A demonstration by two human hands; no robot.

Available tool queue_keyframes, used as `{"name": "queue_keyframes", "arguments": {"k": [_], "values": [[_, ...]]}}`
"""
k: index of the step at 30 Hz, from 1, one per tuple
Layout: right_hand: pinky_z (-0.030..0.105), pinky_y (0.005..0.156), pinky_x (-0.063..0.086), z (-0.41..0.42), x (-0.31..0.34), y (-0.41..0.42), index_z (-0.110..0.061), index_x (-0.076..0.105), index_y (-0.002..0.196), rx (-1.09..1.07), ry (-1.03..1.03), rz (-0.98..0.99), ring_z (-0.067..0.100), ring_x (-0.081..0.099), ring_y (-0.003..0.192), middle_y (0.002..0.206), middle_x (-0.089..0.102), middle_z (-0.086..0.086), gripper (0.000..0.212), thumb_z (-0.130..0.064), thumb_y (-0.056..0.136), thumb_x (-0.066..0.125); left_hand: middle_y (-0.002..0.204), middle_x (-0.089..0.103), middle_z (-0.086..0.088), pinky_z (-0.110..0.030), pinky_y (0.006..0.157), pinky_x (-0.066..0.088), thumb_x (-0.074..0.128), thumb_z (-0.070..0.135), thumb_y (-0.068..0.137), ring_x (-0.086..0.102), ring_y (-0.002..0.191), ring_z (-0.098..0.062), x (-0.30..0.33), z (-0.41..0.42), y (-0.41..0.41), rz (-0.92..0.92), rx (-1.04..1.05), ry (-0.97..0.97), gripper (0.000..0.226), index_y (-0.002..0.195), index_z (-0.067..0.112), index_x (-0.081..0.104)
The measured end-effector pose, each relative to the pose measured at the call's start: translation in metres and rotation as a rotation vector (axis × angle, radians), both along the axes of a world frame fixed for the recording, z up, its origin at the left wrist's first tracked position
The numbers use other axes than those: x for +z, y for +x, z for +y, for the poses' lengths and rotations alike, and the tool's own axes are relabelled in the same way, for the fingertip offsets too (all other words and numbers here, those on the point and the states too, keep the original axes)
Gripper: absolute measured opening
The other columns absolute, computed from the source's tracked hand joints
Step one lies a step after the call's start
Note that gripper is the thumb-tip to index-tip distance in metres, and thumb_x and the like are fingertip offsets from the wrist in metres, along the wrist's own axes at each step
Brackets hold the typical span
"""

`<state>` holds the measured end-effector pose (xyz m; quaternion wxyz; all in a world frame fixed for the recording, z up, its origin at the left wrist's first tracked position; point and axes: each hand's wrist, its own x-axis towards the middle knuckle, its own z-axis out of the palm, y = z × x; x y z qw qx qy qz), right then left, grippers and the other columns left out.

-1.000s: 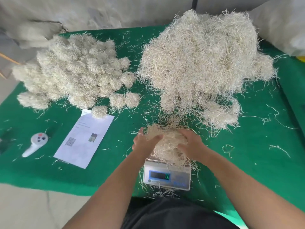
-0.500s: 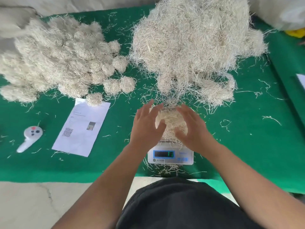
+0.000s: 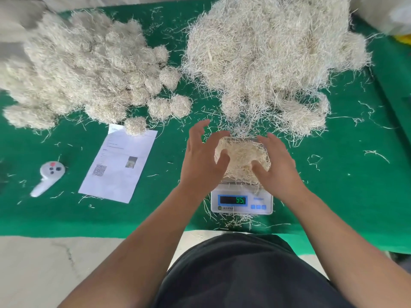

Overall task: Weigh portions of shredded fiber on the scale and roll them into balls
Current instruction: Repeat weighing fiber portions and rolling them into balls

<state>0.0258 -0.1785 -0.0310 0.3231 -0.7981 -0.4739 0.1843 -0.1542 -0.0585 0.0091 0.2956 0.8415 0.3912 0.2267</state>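
Fiber portion [image 3: 242,157] sits on scale [image 3: 241,202], directly between both hands, roughly round, no clear long axis. Left hand [image 3: 203,162] spread wide, thumb touching clump's left side. Right hand [image 3: 277,168] spread, thumb pressed against its right side. Both equally near. Loose fiber heap [image 3: 271,56] beyond fingertips; finished balls [image 3: 89,70], paper sheet [image 3: 120,165], remote [image 3: 49,176] left of left hand. Nothing blocks lift.

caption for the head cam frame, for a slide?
Both hands, left hand and right hand, flank a fiber portion on the scale, between ball pile and loose heap.
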Motion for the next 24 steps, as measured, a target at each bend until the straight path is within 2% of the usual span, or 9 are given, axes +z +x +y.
{"name": "queue_keyframes", "arguments": {"k": [3, 9, 13, 15, 17, 19, 20, 22, 24], "values": [[0.051, 0.123, 0.017, 0.004, -0.002, 0.001, -0.033, 0.041, 0.154, -0.025, -0.021, -0.016, 0.022, 0.022, 0.155, 0.169, 0.028, 0.001, 0.067, -0.028, 0.094, 0.07, 0.157, 0.025, -0.001, -0.05, 0.111, 0.045, 0.064, 0.023, 0.096, 0.032, 0.147, -0.024, 0.0, 0.002, 0.0, -0.008, -0.014, -0.003, 0.04, 0.135, 0.034, 0.061], [0.059, 0.124, 0.018, 0.007, -0.009, 0.007, -0.037, 0.038, 0.154, -0.018, -0.042, -0.027, 0.026, 0.021, 0.155, 0.168, 0.028, 0.0, 0.072, -0.04, 0.091, 0.07, 0.156, 0.025, 0.009, -0.04, 0.113, 0.037, 0.063, 0.027, 0.097, 0.031, 0.148, -0.02, -0.013, 0.007, 0.001, -0.021, -0.023, -0.035, 0.042, 0.137, 0.039, 0.057], [0.061, 0.12, 0.017, 0.009, -0.019, -0.001, -0.052, 0.004, 0.159, 0.135, -0.283, -0.073, 0.027, 0.015, 0.152, 0.171, 0.006, -0.014, 0.11, -0.065, 0.075, 0.074, 0.168, 0.018, 0.012, -0.055, 0.124, 0.018, 0.056, 0.046, 0.101, 0.019, 0.155, -0.024, -0.036, 0.014, 0.017, 0.162, 0.054, -0.459, 0.061, 0.156, 0.048, 0.03], [0.059, 0.122, 0.016, 0.013, -0.032, -0.007, -0.046, 0.001, 0.161, 0.214, -0.416, -0.123, 0.03, 0.012, 0.153, 0.172, 0.005, -0.008, 0.107, -0.051, 0.085, 0.075, 0.17, 0.024, 0.003, -0.057, 0.126, 0.019, 0.049, 0.055, 0.103, 0.027, 0.154, -0.029, -0.047, 0.016, 0.03, 0.267, 0.026, -0.654, 0.069, 0.163, 0.039, 0.019], [0.047, 0.122, 0.023, 0.021, -0.037, -0.007, -0.029, 0.024, 0.162, 0.16, -0.362, -0.105, 0.031, 0.029, 0.147, 0.166, 0.03, 0.004, 0.081, -0.021, 0.094, 0.068, 0.162, 0.041, -0.004, -0.052, 0.12, 0.034, 0.045, 0.061, 0.103, 0.043, 0.146, -0.029, -0.051, 0.013, 0.041, 0.309, 0.0, -0.667, 0.073, 0.164, 0.029, 0.022], [0.04, 0.113, 0.038, 0.03, -0.028, -0.008, -0.017, 0.047, 0.151, 0.009, -0.193, 0.091, 0.03, 0.053, 0.132, 0.148, 0.055, 0.007, 0.063, 0.005, 0.093, 0.058, 0.125, 0.064, 0.001, -0.04, 0.094, 0.053, 0.047, 0.063, 0.101, 0.065, 0.116, -0.02, -0.044, 0.005, 0.053, 0.203, 0.018, -0.647, 0.07, 0.158, 0.024, 0.035], [0.037, 0.107, 0.048, 0.033, -0.02, -0.008, -0.018, 0.054, 0.144, -0.062, -0.108, 0.242, 0.026, 0.061, 0.124, 0.141, 0.06, 0.007, 0.058, 0.01, 0.093, 0.055, 0.112, 0.066, 0.005, -0.035, 0.083, 0.055, 0.052, 0.061, 0.099, 0.068, 0.103, -0.015, -0.038, 0.0, 0.06, 0.073, 0.049, -0.72, 0.065, 0.151, 0.024, 0.042], [0.035, 0.087, 0.061, 0.041, 0.005, -0.008, -0.029, 0.061, 0.133, -0.175, 0.065, 0.591, 0.019, 0.071, 0.108, 0.132, 0.066, 0.007, 0.052, 0.006, 0.096, 0.054, 0.116, 0.069, -0.001, -0.044, 0.085, 0.061, 0.063, 0.052, 0.097, 0.072, 0.104, -0.022, -0.021, -0.003, 0.075, -0.286, 0.194, -0.952, 0.052, 0.138, 0.024, 0.05], [0.031, 0.078, 0.061, 0.054, 0.037, -0.014, -0.038, 0.062, 0.13, -0.195, 0.212, 0.892, 0.021, 0.074, 0.105, 0.13, 0.069, 0.008, 0.052, 0.001, 0.097, 0.053, 0.113, 0.074, -0.01, -0.053, 0.087, 0.062, 0.07, 0.038, 0.094, 0.075, 0.102, -0.031, 0.002, 0.003, 0.088, -0.605, 0.369, -1.14, 0.038, 0.126, 0.02, 0.059]]}}
